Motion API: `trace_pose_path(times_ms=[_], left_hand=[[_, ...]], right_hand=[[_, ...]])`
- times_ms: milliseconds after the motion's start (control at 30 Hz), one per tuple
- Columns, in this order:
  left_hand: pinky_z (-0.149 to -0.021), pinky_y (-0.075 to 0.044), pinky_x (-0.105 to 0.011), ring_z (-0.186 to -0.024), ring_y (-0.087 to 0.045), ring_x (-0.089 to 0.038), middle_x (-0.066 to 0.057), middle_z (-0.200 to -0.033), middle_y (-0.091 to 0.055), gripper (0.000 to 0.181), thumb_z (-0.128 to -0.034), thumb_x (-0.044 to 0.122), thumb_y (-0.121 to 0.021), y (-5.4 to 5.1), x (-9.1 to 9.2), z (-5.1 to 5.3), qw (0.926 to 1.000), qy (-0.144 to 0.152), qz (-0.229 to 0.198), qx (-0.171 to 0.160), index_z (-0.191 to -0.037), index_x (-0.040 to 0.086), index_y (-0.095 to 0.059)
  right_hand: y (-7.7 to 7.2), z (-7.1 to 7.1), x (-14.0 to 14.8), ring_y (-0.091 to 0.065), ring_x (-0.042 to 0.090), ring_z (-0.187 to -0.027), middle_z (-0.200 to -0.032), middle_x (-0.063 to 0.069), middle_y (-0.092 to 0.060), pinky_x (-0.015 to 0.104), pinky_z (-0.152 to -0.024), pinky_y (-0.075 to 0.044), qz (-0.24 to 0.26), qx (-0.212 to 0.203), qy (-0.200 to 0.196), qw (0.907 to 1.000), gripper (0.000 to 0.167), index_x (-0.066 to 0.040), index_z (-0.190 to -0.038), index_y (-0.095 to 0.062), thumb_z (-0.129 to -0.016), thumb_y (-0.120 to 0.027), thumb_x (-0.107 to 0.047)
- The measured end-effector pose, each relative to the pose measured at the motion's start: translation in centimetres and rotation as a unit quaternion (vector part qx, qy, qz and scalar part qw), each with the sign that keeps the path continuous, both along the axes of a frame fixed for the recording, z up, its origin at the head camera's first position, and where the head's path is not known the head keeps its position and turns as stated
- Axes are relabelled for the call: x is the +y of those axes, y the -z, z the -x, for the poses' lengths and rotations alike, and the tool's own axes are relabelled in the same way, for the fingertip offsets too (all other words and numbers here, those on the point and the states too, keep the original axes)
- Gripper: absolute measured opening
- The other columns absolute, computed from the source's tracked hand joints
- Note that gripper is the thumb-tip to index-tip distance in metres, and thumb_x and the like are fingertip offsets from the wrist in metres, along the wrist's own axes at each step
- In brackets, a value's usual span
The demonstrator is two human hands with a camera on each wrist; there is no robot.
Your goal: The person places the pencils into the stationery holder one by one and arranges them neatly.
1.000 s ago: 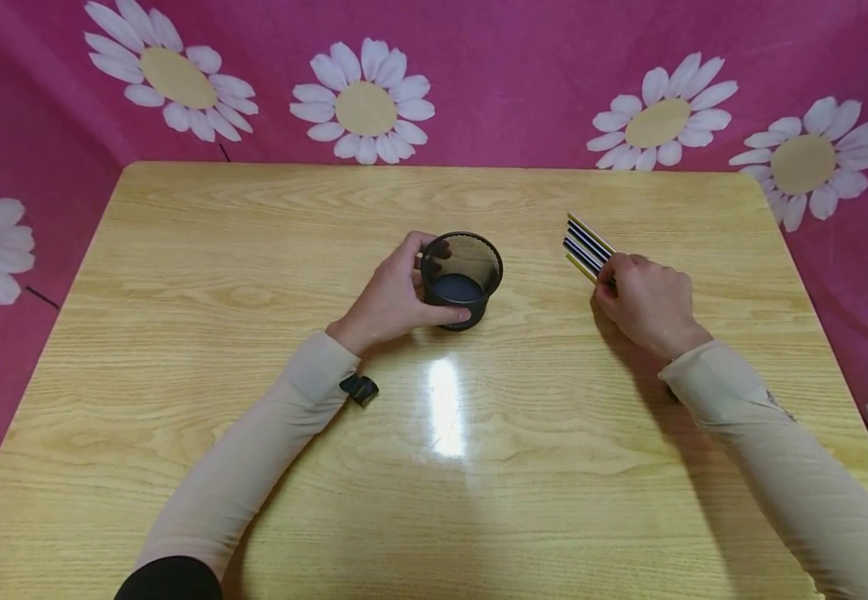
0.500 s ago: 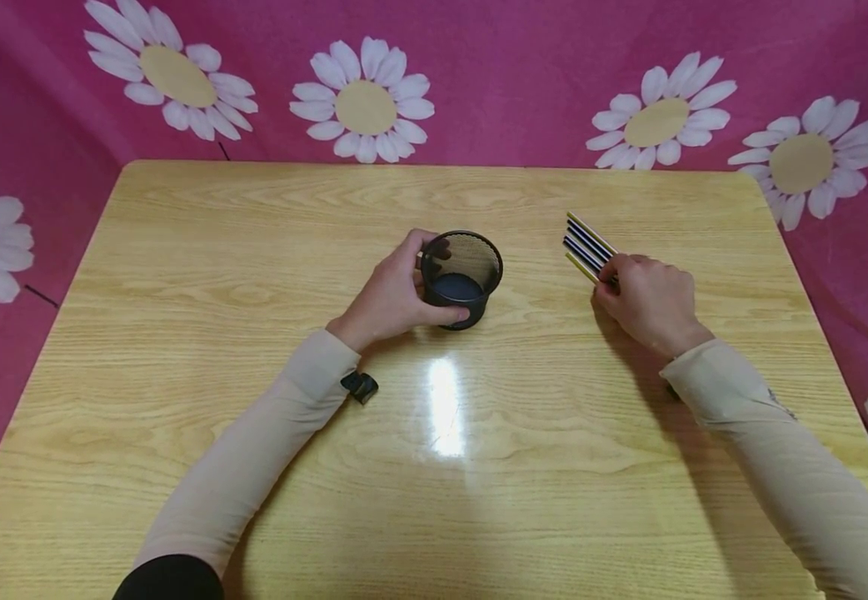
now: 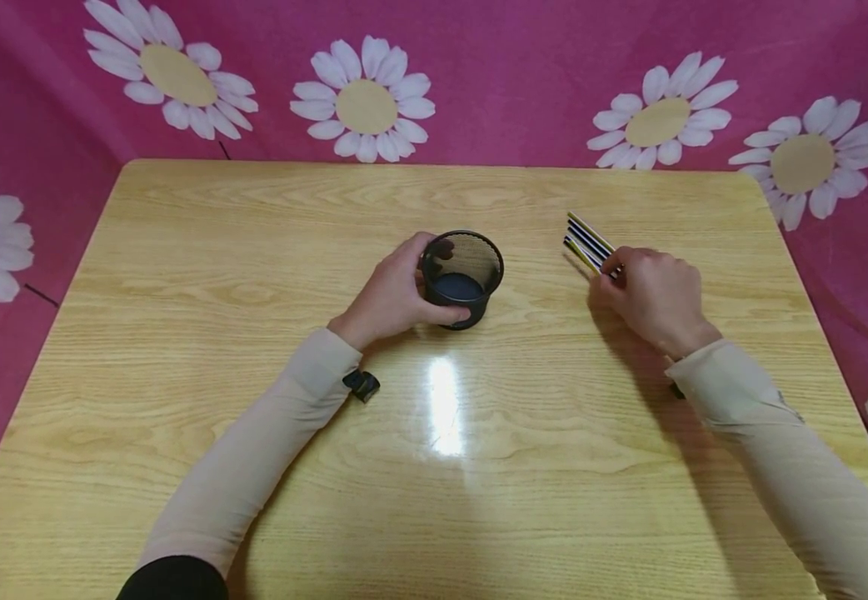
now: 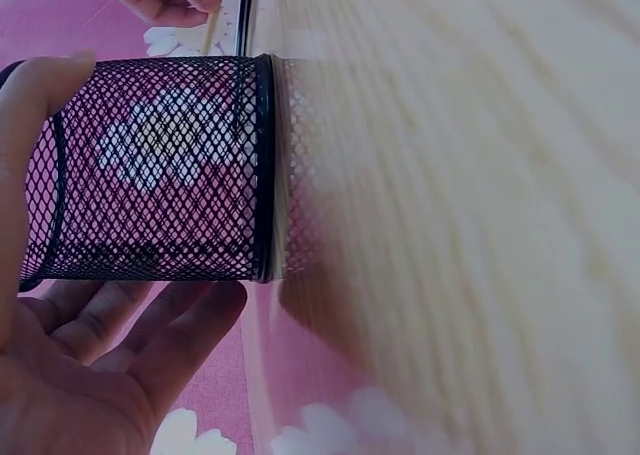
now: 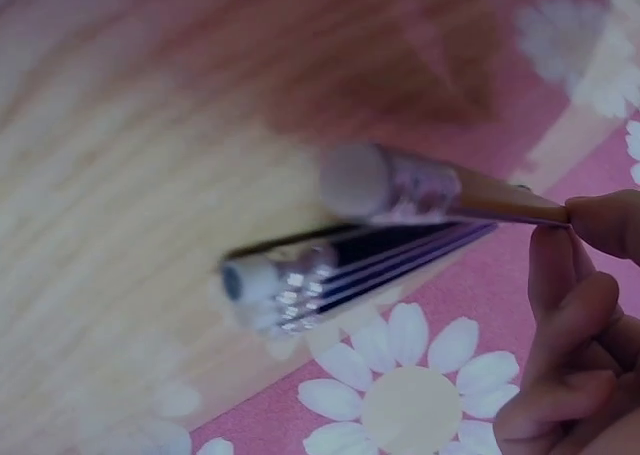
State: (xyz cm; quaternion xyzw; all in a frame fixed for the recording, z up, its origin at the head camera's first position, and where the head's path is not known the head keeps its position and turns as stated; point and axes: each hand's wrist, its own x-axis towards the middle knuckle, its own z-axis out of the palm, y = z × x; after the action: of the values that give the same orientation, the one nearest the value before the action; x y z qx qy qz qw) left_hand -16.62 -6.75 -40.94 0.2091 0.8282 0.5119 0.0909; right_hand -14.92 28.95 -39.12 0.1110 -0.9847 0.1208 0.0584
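Around a black mesh pen holder [image 3: 477, 308], my left hand [image 3: 391, 298] has its thumb in front and its fingers behind. The holder stands upright on the table with nothing visible inside it. To the right, my right hand [image 3: 659, 300] pinches a yellow-and-dark pencil [image 5: 495, 200] between thumb and finger. In the right wrist view, its pale eraser end is lifted clear of the other pencils [image 5: 375, 275]. Those dark striped pencils lie side by side on the table, several together, with white erasers and shiny metal bands. The right hand partly hides them in the head view.
The wooden table [image 3: 254, 250] has a bright light reflection near its middle. Behind and beside it hangs a pink cloth [image 3: 479, 83] with white daisies. A small black clip-like piece [image 3: 362, 385] sits at the left cuff.
My right hand has risen slightly and shifted a little right, with the nearest yellow pencil lifted and tilted against the row. The left hand and pen holder stay in place.
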Motion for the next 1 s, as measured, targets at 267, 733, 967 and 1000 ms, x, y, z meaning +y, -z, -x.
trace_pose_path(times_ms=[267,733,967,1000], left_hand=[[-0.107,-0.048,-0.040,-0.121,-0.058,-0.023,-0.011,-0.136,-0.063,0.085,-0.0749,0.026,-0.104,-0.1,-0.1,0.1,0.9999,0.004,0.010,0.002,-0.142,0.005,-0.055],[-0.106,-0.048,-0.038,-0.121,-0.058,-0.022,-0.010,-0.136,-0.063,0.086,-0.0741,0.027,-0.104,0.0,-0.2,0.3,0.9999,0.012,0.007,0.001,-0.141,0.006,-0.055],[-0.106,-0.049,-0.039,-0.123,-0.058,-0.023,-0.011,-0.138,-0.062,0.085,-0.0740,0.025,-0.104,-0.1,-0.1,0.3,0.9999,0.015,0.002,-0.004,-0.140,0.005,-0.055],[-0.106,-0.049,-0.039,-0.122,-0.058,-0.023,-0.012,-0.137,-0.062,0.085,-0.0741,0.025,-0.104,-0.1,-0.1,0.3,0.9999,0.015,0.002,-0.004,-0.140,0.005,-0.055]], right_hand=[[-1.1,-0.1,-0.7,-0.067,0.034,-0.071,-0.085,0.016,-0.076,0.053,-0.059,-0.043,0.035,0.028,0.005,0.9990,0.014,-0.003,-0.102,-0.077,-0.100,-0.074,-0.016],[-3.3,0.0,-3.0,-0.057,0.021,-0.056,-0.081,0.008,-0.077,0.041,-0.052,-0.035,0.081,0.117,-0.032,0.9893,0.012,-0.006,-0.101,-0.080,-0.098,-0.072,-0.015],[-4.3,0.2,-4.2,-0.060,0.020,-0.055,-0.080,0.006,-0.077,0.040,-0.054,-0.037,0.095,0.129,-0.045,0.9860,0.012,-0.007,-0.101,-0.080,-0.099,-0.074,-0.017],[-4.5,0.2,-4.4,-0.061,0.020,-0.055,-0.080,0.006,-0.077,0.040,-0.055,-0.038,0.096,0.132,-0.048,0.9854,0.012,-0.007,-0.101,-0.080,-0.099,-0.075,-0.017]])
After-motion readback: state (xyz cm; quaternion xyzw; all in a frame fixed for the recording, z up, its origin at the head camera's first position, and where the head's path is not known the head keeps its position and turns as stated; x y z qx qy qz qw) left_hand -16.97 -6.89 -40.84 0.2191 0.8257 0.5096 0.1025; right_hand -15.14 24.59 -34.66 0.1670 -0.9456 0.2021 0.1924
